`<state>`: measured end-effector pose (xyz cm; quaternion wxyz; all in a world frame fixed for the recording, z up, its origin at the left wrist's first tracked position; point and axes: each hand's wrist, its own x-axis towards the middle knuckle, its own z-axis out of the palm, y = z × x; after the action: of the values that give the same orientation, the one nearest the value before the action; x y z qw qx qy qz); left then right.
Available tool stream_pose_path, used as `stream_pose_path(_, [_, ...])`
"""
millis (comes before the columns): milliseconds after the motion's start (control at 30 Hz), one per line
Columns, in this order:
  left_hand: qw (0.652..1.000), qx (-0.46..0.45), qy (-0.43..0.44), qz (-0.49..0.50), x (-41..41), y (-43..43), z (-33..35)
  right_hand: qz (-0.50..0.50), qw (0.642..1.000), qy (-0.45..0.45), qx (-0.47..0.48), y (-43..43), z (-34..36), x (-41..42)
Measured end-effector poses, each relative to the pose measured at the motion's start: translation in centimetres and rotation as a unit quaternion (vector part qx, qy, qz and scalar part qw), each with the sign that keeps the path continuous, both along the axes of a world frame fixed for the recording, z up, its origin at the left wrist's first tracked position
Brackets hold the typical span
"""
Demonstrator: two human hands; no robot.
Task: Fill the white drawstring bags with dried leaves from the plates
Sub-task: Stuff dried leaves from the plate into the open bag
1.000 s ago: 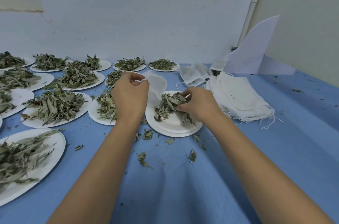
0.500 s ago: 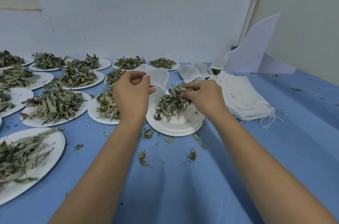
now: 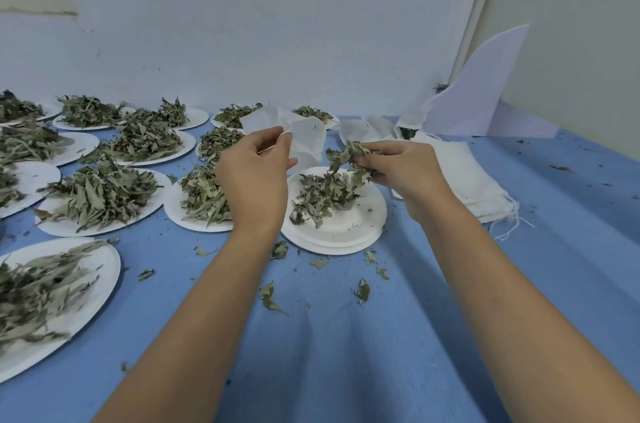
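We're mid-fill: left hand pinches the white drawstring bag up, right hand clamps a clump of dried leaves above the plate; next, leaves go into the bag mouth.

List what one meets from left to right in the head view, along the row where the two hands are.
White paper plate heaped with dried green leaves → second heaped white paper plate → left hand → white cloth drawstring bag it pinches → bunch of dried leaves → right hand gripping it → pile of white cloth drawstring bags.
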<state>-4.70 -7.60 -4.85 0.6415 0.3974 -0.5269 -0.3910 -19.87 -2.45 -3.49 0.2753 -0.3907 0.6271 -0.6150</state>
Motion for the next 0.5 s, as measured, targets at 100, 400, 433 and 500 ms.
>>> stream_pose_path(100, [0.999,-0.015,0.03,0.013,-0.1,0.1,0.2,0.011,1.0,0.012,0.012,0.1,0.0,0.1])
stream_pose_path(400, [0.984,-0.079,-0.141,0.072,0.1,-0.4,-2.0,0.079,0.996,0.007,0.032,0.3,0.3,0.3])
stream_pose_path(433, [0.982,-0.075,-0.157,0.068,0.1,-0.4,-2.2,0.082,0.996,0.012,0.03,0.3,0.4,0.4])
stream_pose_path(500, [0.98,-0.066,-0.176,0.061,-0.1,-0.4,-2.5,0.088,0.996,0.026,0.023,0.3,0.5,0.7])
